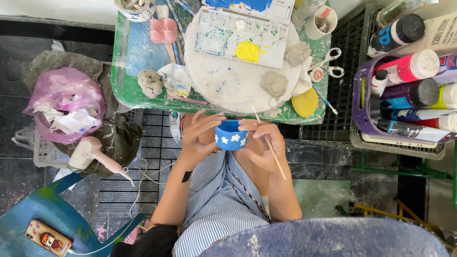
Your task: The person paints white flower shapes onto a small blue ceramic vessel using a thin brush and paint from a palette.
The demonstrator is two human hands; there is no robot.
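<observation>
While the blue cup (231,134) sits cradled between both hands over the lap of the striped blue apron (221,200), the work in hand looks like decorating it: the outside is already blue and at least 3 white flowers run along its lower band. Nearest the camera, both forearms come up and inward from the body, elbows tucked, wrists bent toward each other. The left hand (199,139) wraps the cup's side, thumb and fingers spread and curled around the wall, steadying it with the open mouth tilted toward the table. The right hand (264,145) does 2 jobs, its fingertips touching the cup's opposite rim while pinching a thin wooden brush (270,145) that runs diagonally, 1 end near the cup and the other pointing back toward the arm. By my judgement, any further stroke calls for a steady left grip and a slight turn of the cup to offer bare blue. Farther off, on the green tray (127,85), stand a round white board (228,83) and a paint palette (240,35) with a yellow well, with grey clay pieces beside them.
</observation>
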